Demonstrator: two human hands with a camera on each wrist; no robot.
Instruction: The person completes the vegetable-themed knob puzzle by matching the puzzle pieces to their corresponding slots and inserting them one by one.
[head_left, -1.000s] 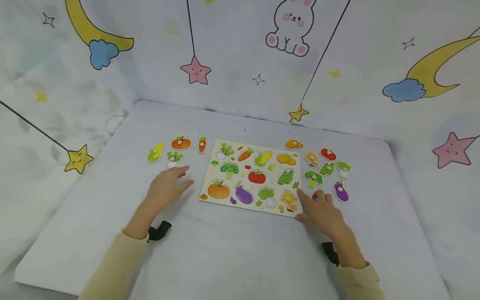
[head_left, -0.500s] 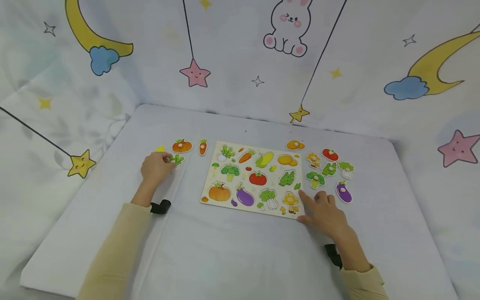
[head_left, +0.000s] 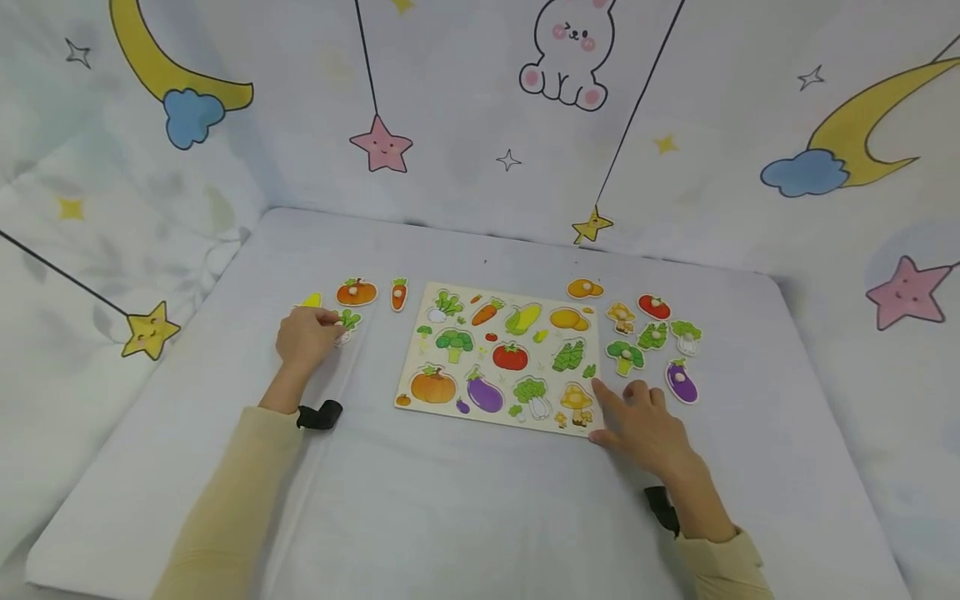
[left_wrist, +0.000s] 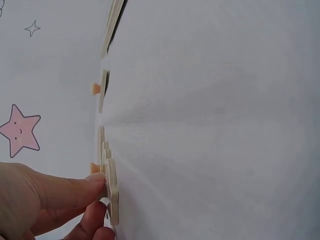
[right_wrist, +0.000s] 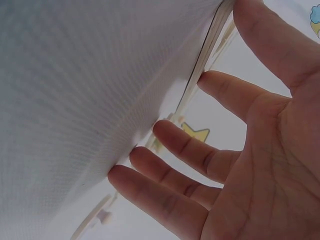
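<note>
My left hand point(head_left: 303, 337) pinches the turnip puzzle piece point(head_left: 349, 319), whose green leaves show past the fingertips. In the left wrist view, thumb and fingers meet at that piece point(left_wrist: 114, 195), low over the white table. The corn piece point(head_left: 311, 300) is partly covered by this hand. Right of it lies the vegetable puzzle board point(head_left: 420, 354), with printed vegetable pictures. My right hand point(head_left: 648, 429) rests at the board's right edge, thumb and index finger touching it. Its fingers look extended in the right wrist view, the thumb point(right_wrist: 272, 42) on the board's edge.
A pumpkin piece point(head_left: 356, 292) and a carrot piece point(head_left: 399, 293) lie behind the left hand. Right of the board are several knobbed pieces, among them a tomato point(head_left: 654, 307), a broccoli point(head_left: 625, 357) and an eggplant point(head_left: 682, 383). A printed cloth point(head_left: 450, 83) hangs behind the table.
My left hand has moved back and left to the turnip piece, closing its fingertips there and covering part of the corn piece. The right hand stays at the board's edge.
</note>
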